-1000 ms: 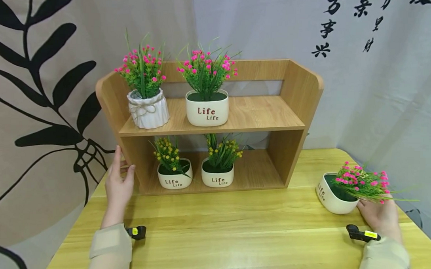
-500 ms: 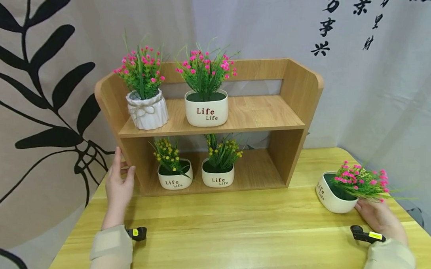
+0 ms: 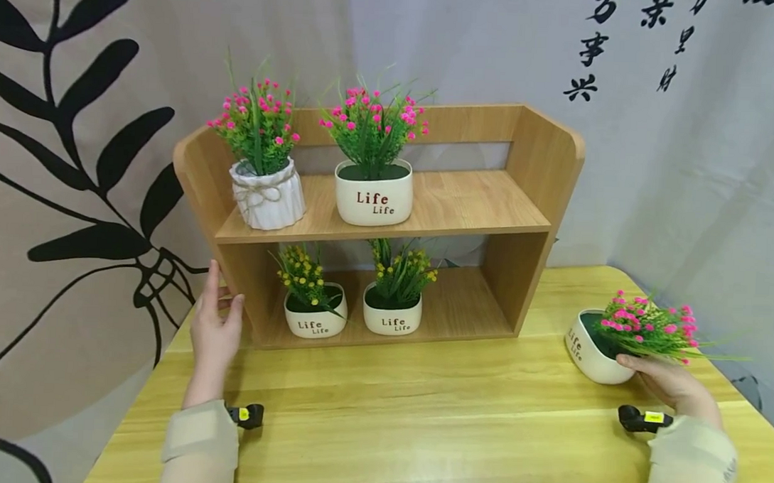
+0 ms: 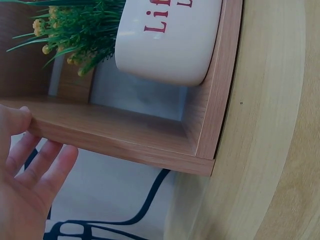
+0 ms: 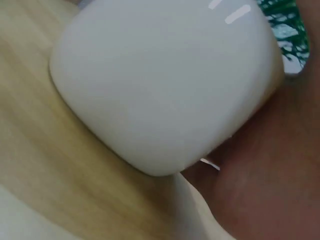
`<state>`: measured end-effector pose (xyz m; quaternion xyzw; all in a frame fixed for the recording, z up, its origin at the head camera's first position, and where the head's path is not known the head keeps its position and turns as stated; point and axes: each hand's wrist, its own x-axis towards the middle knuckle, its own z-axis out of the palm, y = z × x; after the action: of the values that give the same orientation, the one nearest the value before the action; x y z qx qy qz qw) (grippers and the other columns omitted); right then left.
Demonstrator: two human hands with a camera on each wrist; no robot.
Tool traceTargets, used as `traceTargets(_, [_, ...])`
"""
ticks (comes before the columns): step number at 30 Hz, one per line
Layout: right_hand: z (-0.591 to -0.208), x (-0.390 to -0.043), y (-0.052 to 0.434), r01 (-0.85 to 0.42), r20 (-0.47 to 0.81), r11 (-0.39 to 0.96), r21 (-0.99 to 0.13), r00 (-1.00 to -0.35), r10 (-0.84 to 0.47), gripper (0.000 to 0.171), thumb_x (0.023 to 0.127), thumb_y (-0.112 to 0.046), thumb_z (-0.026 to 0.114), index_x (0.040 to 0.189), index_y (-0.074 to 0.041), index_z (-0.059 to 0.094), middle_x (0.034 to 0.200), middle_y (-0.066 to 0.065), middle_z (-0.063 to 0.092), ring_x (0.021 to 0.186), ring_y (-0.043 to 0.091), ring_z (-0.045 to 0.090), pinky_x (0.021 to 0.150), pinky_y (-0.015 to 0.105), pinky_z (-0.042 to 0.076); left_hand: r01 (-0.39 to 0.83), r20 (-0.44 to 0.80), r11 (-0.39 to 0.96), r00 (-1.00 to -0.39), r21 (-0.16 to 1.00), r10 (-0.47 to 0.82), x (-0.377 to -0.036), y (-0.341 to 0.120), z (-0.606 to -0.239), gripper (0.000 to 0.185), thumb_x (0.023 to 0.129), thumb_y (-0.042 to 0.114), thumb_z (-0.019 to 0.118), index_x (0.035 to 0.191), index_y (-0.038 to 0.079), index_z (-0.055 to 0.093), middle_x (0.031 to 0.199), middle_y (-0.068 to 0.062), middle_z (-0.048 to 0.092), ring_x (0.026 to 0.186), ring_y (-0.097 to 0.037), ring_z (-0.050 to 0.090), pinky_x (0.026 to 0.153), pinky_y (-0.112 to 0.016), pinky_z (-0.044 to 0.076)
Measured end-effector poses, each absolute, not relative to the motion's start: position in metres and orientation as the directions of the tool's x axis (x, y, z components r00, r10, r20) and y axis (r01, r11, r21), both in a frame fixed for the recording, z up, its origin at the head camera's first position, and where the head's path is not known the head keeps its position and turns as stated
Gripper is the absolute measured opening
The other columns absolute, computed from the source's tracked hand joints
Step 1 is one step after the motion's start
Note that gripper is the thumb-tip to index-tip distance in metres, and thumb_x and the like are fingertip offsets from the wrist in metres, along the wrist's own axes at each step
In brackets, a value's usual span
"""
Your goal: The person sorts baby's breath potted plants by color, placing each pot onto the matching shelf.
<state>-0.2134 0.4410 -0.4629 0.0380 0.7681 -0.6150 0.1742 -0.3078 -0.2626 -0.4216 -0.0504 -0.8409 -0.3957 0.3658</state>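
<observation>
My left hand (image 3: 214, 335) is at the left side panel of a two-tier wooden desk shelf (image 4: 125, 125). In the left wrist view its thumb lies on the panel's front edge and its fingers touch the outer face. Far right on the table, my right hand (image 3: 676, 387) holds a potted artificial plant (image 3: 597, 355) with pink flowers and a white "Life" pot. The thumb is over the pot's rim, while the other fingers are hidden behind it. Filling most of the right wrist view, the white pot (image 5: 160, 85) appears tilted above the wooden tabletop.
On the upper tier stand a ribbed white pot with twine (image 3: 270, 195) and a white "Life" pot (image 3: 373, 198), both pink-flowered. Two yellow-flowered pots (image 3: 314, 321) sit on the lower tier. A printed curtain (image 3: 684, 174) hangs behind the wooden table (image 3: 419, 413).
My right thumb has come up over the pot's rim, and the right wrist has shifted slightly. The left hand keeps its place at the shelf.
</observation>
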Motion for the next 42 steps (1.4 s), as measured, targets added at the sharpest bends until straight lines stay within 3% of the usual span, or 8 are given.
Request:
traceTargets(13, [-0.454,-0.226,0.426,0.395,-0.426,0.409,-0.823,-0.905,0.017,0.112,0.094,-0.045,0.057,0.138,0.017,-0.025,0.146,0.039,-0.022,0.135,0.057,-0.01,0.112,0.063,0.008,0.416,0.669,0.655,-0.72,0.631,-0.187,-0.307,-0.264,-0.421,0.08,0.093,-0.004,0.059,0.156,0.029,0.022,0.139,-0.022,0.045,0.102,-0.04,0.057,0.081,-0.051,0.051])
traceTargets(18, [-0.454,-0.224,0.425,0.275,-0.255,0.421,-0.864,-0.961,0.104,0.106,0.093,-0.038,0.063,0.145,0.014,-0.014,0.152,0.037,-0.011,0.139,0.053,-0.002,0.111,0.064,0.01,0.42,0.676,0.657,-0.713,0.626,-0.188,-0.307,-0.263,-0.421,0.08,0.093,-0.005,0.059,0.156,0.028,0.022,0.137,-0.023,0.047,0.101,-0.04,0.058,0.078,-0.048,0.052])
traceTargets(21, [-0.455,-0.224,0.425,0.212,-0.131,0.529,-0.822,-0.974,0.186,0.097,0.092,-0.039,0.063,0.147,0.016,0.004,0.15,0.039,0.01,0.134,0.046,0.021,0.112,0.05,0.026,0.42,0.677,0.658,-0.711,0.625,-0.19,-0.307,-0.263,-0.42,0.078,0.093,-0.004,0.059,0.156,0.025,0.023,0.135,-0.023,0.048,0.101,-0.04,0.058,0.077,-0.048,0.052])
traceTargets(23, [-0.459,-0.224,0.424,0.165,-0.049,0.576,-0.801,-0.976,0.211,0.091,0.093,-0.038,0.062,0.146,0.015,0.011,0.147,0.038,0.02,0.125,0.032,0.034,0.104,0.027,0.034,0.418,0.675,0.658,-0.713,0.627,-0.19,-0.307,-0.263,-0.42,0.078,0.093,-0.004,0.059,0.155,0.025,0.023,0.134,-0.024,0.048,0.1,-0.04,0.058,0.076,-0.05,0.052])
traceTargets(28, [-0.46,-0.226,0.422,0.151,-0.031,0.607,-0.78,-0.979,0.203,0.094,0.092,-0.042,0.063,0.147,0.015,0.012,0.145,0.04,0.023,0.126,0.034,0.036,0.107,0.032,0.036,0.406,0.662,0.654,-0.723,0.638,-0.196,-0.305,-0.263,-0.42,0.079,0.093,-0.003,0.059,0.156,0.028,0.023,0.135,-0.023,0.048,0.101,-0.041,0.058,0.076,-0.051,0.053])
traceTargets(30, [-0.46,-0.226,0.421,0.167,-0.051,0.612,-0.773,-0.978,0.204,0.097,0.092,-0.045,0.064,0.148,0.014,0.012,0.145,0.039,0.025,0.125,0.045,0.031,0.108,0.05,0.032,0.401,0.657,0.653,-0.727,0.642,-0.2,-0.306,-0.262,-0.42,0.079,0.094,-0.003,0.059,0.156,0.029,0.022,0.137,-0.023,0.047,0.101,-0.041,0.058,0.077,-0.051,0.052])
traceTargets(36, [-0.466,-0.227,0.418,0.11,0.041,0.606,-0.788,-0.972,0.23,0.096,0.089,-0.041,0.069,0.15,0.009,0.015,0.145,0.036,0.029,0.125,0.045,0.032,0.107,0.058,0.028,0.383,0.644,0.65,-0.734,0.657,-0.218,-0.306,-0.261,-0.419,0.078,0.094,-0.002,0.059,0.155,0.03,0.022,0.129,-0.025,0.051,0.099,-0.043,0.058,0.079,-0.054,0.051])
traceTargets(42, [-0.471,-0.229,0.419,0.011,0.171,0.61,-0.793,-0.956,0.239,0.088,0.087,-0.031,0.073,0.149,0.005,0.022,0.144,0.032,0.033,0.122,0.024,0.038,0.105,0.018,0.027,0.391,0.65,0.652,-0.73,0.649,-0.21,-0.307,-0.263,-0.42,0.078,0.094,-0.002,0.059,0.156,0.029,0.022,0.128,-0.025,0.051,0.099,-0.043,0.058,0.079,-0.055,0.05])
